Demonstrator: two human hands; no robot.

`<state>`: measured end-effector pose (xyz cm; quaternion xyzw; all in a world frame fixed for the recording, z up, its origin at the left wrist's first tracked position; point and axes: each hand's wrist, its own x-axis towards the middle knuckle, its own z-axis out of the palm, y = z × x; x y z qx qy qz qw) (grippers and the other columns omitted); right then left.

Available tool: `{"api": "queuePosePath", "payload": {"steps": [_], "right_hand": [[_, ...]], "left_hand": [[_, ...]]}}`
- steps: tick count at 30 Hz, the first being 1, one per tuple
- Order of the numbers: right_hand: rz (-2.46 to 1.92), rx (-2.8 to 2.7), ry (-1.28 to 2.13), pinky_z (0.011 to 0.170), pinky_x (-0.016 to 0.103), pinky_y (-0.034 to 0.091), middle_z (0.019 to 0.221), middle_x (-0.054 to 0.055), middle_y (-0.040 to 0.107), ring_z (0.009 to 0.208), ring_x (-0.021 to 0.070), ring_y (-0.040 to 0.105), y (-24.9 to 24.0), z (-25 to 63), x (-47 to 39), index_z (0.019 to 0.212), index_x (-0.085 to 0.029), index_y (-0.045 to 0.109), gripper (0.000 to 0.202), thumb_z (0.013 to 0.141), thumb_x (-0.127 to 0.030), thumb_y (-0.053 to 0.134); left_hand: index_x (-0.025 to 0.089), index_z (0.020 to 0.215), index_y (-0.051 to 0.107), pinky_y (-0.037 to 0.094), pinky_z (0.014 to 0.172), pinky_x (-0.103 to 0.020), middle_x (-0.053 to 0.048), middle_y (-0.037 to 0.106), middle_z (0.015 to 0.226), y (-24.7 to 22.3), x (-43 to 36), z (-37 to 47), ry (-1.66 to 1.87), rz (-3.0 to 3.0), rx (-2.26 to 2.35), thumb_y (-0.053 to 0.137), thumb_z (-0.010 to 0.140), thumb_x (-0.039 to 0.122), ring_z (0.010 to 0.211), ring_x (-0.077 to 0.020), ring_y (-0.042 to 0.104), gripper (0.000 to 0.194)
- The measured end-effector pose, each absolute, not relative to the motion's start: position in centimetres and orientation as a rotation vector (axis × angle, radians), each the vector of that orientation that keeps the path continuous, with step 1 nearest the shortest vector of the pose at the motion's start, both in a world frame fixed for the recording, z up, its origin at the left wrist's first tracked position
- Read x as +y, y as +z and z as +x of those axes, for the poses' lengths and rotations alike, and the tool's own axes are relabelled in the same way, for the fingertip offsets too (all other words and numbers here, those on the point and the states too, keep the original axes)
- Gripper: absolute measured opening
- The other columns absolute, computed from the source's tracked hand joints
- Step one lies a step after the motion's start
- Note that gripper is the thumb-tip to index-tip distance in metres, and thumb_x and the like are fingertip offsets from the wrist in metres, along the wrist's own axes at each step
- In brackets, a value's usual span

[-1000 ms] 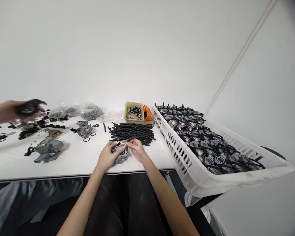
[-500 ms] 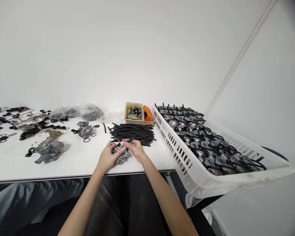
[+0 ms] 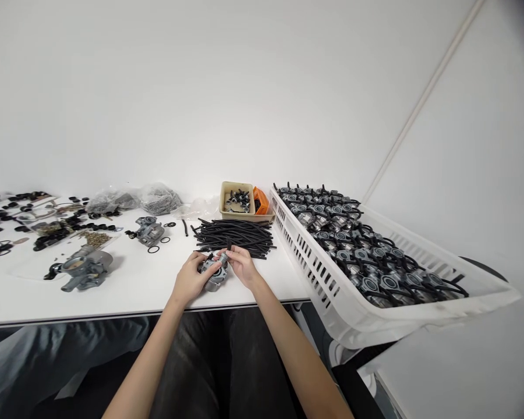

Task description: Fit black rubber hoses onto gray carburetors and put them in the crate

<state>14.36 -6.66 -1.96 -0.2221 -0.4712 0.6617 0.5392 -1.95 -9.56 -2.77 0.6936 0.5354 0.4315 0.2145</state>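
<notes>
My left hand (image 3: 191, 278) is closed around a grey metal carburetor (image 3: 215, 279), which it holds low over the table near the front edge. My right hand (image 3: 243, 266) is closed at the carburetor's upper right side, pinching a short black rubber hose (image 3: 229, 244) whose end points up. A silver part shows between the fingertips below the hose. The fingers hide just how hose and carburetor meet. Right behind both hands lies a pile of black rubber hoses (image 3: 233, 233).
A white crate (image 3: 353, 331) of carburetors with hoses stands at right. Behind the pile are a beige bin (image 3: 223, 201) of small fittings and an orange basket (image 3: 262, 196). Two other carburetors (image 3: 85, 272) and loose small parts lie left. Another person's leg (image 3: 61, 355) is beneath the table.
The black hose in my right hand has swung from leaning rightward to pointing up. My right fingers have shifted slightly around it. My left hand still holds the carburetor in place.
</notes>
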Motion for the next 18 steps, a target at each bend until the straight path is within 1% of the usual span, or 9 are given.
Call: {"api": "queuePosePath", "payload": {"steps": [5, 10, 12, 14, 16, 18], "right_hand": [[-0.492, -1.101, 1.587, 0.08, 0.034, 0.046, 0.076, 0.003, 0.069, 0.075, 0.0207, 0.067, -2.09, 14.49, -6.54, 0.061, -0.019, 0.054, 0.022, 0.063, -0.029, 0.074], [-0.443, -1.09, 1.618, 0.077, 0.032, 0.047, 0.079, 0.002, 0.072, 0.072, 0.019, 0.067, -1.77, 14.54, -6.83, 0.059, -0.02, 0.049, 0.031, 0.06, -0.025, 0.079], [-0.446, -1.087, 1.613, 0.078, 0.032, 0.048, 0.08, 0.001, 0.073, 0.071, 0.0187, 0.068, -1.63, 14.53, -6.99, 0.063, -0.02, 0.054, 0.029, 0.06, -0.026, 0.082], [-0.478, -1.099, 1.596, 0.08, 0.033, 0.048, 0.081, 0.002, 0.073, 0.072, 0.0189, 0.068, -1.59, 14.47, -7.1, 0.073, -0.019, 0.062, 0.027, 0.06, -0.03, 0.084], [-0.537, -1.121, 1.568, 0.081, 0.034, 0.049, 0.082, 0.003, 0.073, 0.075, 0.0196, 0.068, -1.69, 14.36, -7.09, 0.085, -0.019, 0.069, 0.033, 0.06, -0.034, 0.084], [-0.599, -1.146, 1.534, 0.081, 0.035, 0.049, 0.082, 0.004, 0.073, 0.078, 0.0203, 0.068, -1.93, 14.22, -6.94, 0.088, -0.018, 0.072, 0.036, 0.06, -0.038, 0.084]], "left_hand": [[0.018, 0.084, 0.067, 0.044, 0.081, -0.036, -0.005, 0.059, 0.09, -2.9, -9.52, -1.99, 1.205, 1.924, 1.488, 0.054, 0.081, 0.062, 0.087, -0.0247, 0.06, 0.046], [0.019, 0.084, 0.066, 0.045, 0.081, -0.036, -0.005, 0.059, 0.09, -2.88, -9.56, -1.98, 1.221, 1.931, 1.482, 0.054, 0.081, 0.062, 0.087, -0.0245, 0.06, 0.045], [0.019, 0.084, 0.066, 0.045, 0.081, -0.036, -0.005, 0.059, 0.089, -2.84, -9.58, -1.97, 1.228, 1.938, 1.475, 0.055, 0.081, 0.061, 0.087, -0.0243, 0.06, 0.044], [0.018, 0.083, 0.066, 0.045, 0.081, -0.037, -0.005, 0.06, 0.089, -2.84, -9.59, -1.98, 1.236, 1.943, 1.473, 0.055, 0.082, 0.06, 0.086, -0.0244, 0.061, 0.043], [0.019, 0.083, 0.066, 0.046, 0.082, -0.037, -0.005, 0.06, 0.089, -2.9, -9.56, -1.98, 1.244, 1.946, 1.471, 0.055, 0.082, 0.059, 0.086, -0.0245, 0.061, 0.042], [0.019, 0.084, 0.067, 0.046, 0.082, -0.037, -0.005, 0.06, 0.089, -3.02, -9.51, -1.98, 1.25, 1.946, 1.47, 0.055, 0.082, 0.059, 0.086, -0.0246, 0.061, 0.042]]}}
